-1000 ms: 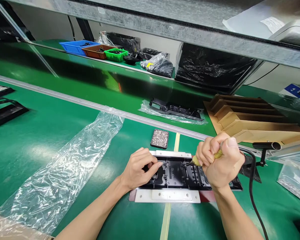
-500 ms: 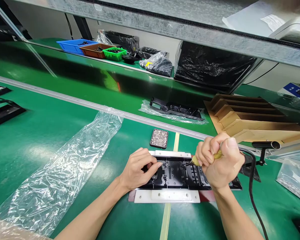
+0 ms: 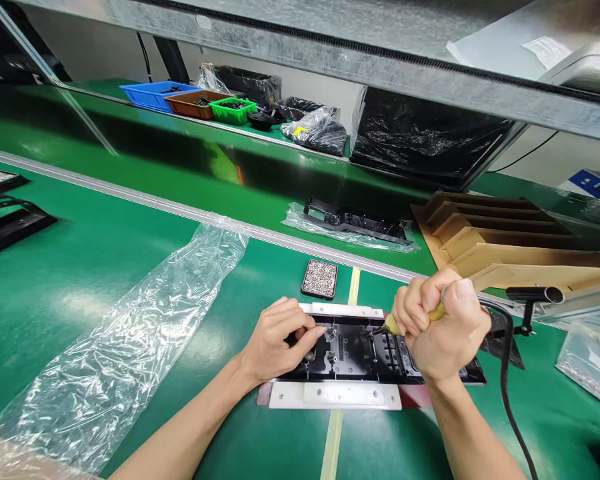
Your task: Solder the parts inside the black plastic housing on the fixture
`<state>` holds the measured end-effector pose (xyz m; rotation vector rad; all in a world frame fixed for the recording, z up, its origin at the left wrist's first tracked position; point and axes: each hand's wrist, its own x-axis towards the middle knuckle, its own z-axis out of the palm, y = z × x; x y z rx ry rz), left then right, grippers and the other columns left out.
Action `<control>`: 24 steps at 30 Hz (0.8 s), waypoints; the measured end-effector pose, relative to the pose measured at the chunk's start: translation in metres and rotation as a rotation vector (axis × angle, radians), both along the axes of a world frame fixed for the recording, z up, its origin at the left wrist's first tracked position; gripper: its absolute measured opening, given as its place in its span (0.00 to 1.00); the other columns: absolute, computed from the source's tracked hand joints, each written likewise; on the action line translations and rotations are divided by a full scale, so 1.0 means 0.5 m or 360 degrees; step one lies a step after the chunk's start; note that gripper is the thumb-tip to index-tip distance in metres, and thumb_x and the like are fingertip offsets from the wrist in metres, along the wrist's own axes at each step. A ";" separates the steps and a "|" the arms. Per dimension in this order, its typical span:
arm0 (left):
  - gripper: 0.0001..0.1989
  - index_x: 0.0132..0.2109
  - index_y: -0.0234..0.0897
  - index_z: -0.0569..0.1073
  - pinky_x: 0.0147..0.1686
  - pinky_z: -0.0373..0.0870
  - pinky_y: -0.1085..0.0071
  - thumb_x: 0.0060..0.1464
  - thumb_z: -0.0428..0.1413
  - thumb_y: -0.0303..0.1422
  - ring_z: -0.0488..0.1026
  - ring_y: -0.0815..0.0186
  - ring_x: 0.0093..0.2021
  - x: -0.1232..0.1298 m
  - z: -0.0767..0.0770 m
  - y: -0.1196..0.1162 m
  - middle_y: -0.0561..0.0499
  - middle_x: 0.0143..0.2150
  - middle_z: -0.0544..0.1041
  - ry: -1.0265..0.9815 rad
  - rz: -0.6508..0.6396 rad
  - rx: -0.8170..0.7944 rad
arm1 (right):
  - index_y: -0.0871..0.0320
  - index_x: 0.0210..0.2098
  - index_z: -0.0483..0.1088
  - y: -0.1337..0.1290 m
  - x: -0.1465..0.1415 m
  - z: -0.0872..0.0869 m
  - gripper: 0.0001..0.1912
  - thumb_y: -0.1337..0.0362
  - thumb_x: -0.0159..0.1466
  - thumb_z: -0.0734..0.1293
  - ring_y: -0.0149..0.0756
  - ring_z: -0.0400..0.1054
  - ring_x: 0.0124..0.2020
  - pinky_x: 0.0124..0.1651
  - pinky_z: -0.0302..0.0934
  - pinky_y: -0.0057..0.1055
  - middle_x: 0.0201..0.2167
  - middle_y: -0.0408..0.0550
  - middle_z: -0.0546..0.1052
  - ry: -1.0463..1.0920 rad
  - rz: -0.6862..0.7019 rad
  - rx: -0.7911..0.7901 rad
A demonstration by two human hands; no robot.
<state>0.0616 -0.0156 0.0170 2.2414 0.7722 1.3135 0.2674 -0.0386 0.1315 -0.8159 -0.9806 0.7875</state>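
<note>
My right hand [image 3: 443, 323] is wrapped in a fist round a corded soldering iron [image 3: 393, 325] with a yellow grip. Its thin metal tip points down and left at a small post in a long black plastic panel [image 3: 347, 353]. White blocks [image 3: 335, 395] flank the panel on its near and far sides. Over the panel's left end, my left hand [image 3: 283, 337] has its fingers curled and thumb against forefinger; whatever they hold is hidden. Just beyond the panel lies a small black tray [image 3: 319, 279] full of tiny metal pieces.
Clear plastic film [image 3: 130, 340] stretches along the left of the green bench. Behind the rail, another black panel [image 3: 360, 220] rests on film. A cardboard divider [image 3: 510, 233], a black tube holder [image 3: 535, 295] and a clear bin [image 3: 590, 363] stand right. The black cable [image 3: 507, 387] hangs beside my right forearm.
The whole view has shifted slightly. Both hands and the soldering iron keep nearly the same place over the black panel.
</note>
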 end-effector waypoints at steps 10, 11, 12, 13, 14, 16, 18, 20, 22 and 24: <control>0.10 0.34 0.36 0.69 0.33 0.54 0.65 0.66 0.59 0.27 0.61 0.67 0.27 -0.005 -0.001 0.001 0.56 0.25 0.67 0.0016 -0.0005 0.0011 | 0.57 0.23 0.58 0.000 -0.002 -0.003 0.22 0.54 0.70 0.63 0.25 0.46 0.13 0.14 0.45 0.22 0.13 0.36 0.53 0.0005 0.0000 -0.0010; 0.11 0.34 0.36 0.69 0.33 0.54 0.65 0.66 0.59 0.27 0.61 0.67 0.27 -0.006 -0.002 0.001 0.56 0.25 0.66 0.0020 -0.0005 0.0008 | 0.57 0.23 0.58 0.000 -0.002 -0.004 0.22 0.54 0.70 0.63 0.25 0.46 0.13 0.14 0.45 0.22 0.13 0.36 0.53 0.0004 -0.0002 -0.0011; 0.11 0.34 0.36 0.69 0.33 0.54 0.65 0.66 0.59 0.27 0.60 0.67 0.28 -0.007 -0.003 0.001 0.56 0.25 0.66 0.0023 -0.0004 0.0006 | 0.56 0.23 0.58 0.000 -0.002 -0.005 0.22 0.54 0.70 0.63 0.25 0.46 0.13 0.14 0.45 0.22 0.13 0.36 0.53 0.0004 -0.0002 -0.0014; 0.11 0.34 0.36 0.69 0.33 0.54 0.65 0.66 0.59 0.26 0.60 0.67 0.28 -0.007 -0.004 0.001 0.56 0.25 0.66 0.0025 -0.0001 0.0005 | 0.56 0.23 0.58 0.001 -0.001 -0.006 0.22 0.53 0.70 0.62 0.25 0.46 0.13 0.14 0.45 0.22 0.13 0.36 0.53 0.0004 -0.0003 -0.0018; 0.11 0.34 0.36 0.69 0.33 0.53 0.65 0.66 0.59 0.26 0.60 0.67 0.27 -0.008 -0.005 0.001 0.56 0.25 0.66 0.0027 0.0002 0.0003 | 0.56 0.23 0.58 0.001 -0.001 -0.006 0.23 0.53 0.70 0.62 0.25 0.46 0.13 0.14 0.45 0.22 0.13 0.36 0.53 0.0005 -0.0001 -0.0020; 0.11 0.34 0.36 0.69 0.33 0.53 0.65 0.66 0.59 0.26 0.60 0.67 0.27 -0.008 -0.007 0.001 0.56 0.25 0.66 0.0032 0.0002 0.0003 | 0.56 0.23 0.58 0.002 -0.001 -0.008 0.23 0.53 0.71 0.62 0.24 0.45 0.13 0.14 0.45 0.22 0.13 0.36 0.53 0.0000 0.0009 -0.0022; 0.11 0.34 0.36 0.69 0.33 0.53 0.65 0.66 0.59 0.26 0.60 0.67 0.27 -0.008 -0.009 0.002 0.56 0.25 0.66 0.0037 0.0003 0.0003 | 0.56 0.23 0.57 0.004 -0.001 -0.010 0.23 0.53 0.70 0.62 0.24 0.46 0.13 0.14 0.45 0.22 0.13 0.36 0.53 -0.0004 0.0014 -0.0023; 0.11 0.33 0.36 0.69 0.33 0.53 0.65 0.66 0.59 0.27 0.60 0.67 0.27 -0.009 -0.011 0.002 0.56 0.25 0.66 0.0036 0.0005 0.0005 | 0.56 0.23 0.57 0.005 -0.002 -0.012 0.22 0.54 0.70 0.62 0.25 0.46 0.13 0.14 0.45 0.22 0.13 0.36 0.53 -0.0005 0.0016 -0.0027; 0.11 0.33 0.36 0.69 0.33 0.53 0.64 0.66 0.59 0.27 0.59 0.67 0.27 -0.010 -0.012 0.002 0.56 0.25 0.66 0.0037 0.0010 0.0004 | 0.56 0.23 0.57 0.005 -0.004 -0.014 0.22 0.54 0.70 0.62 0.25 0.46 0.13 0.14 0.45 0.22 0.13 0.36 0.53 -0.0002 0.0012 -0.0034; 0.11 0.33 0.36 0.69 0.33 0.53 0.64 0.66 0.59 0.27 0.60 0.67 0.27 -0.010 -0.013 0.003 0.56 0.25 0.66 0.0038 0.0007 -0.0002 | 0.56 0.23 0.57 0.005 -0.004 -0.016 0.21 0.55 0.70 0.62 0.25 0.46 0.13 0.14 0.45 0.23 0.14 0.36 0.53 0.0000 0.0013 -0.0035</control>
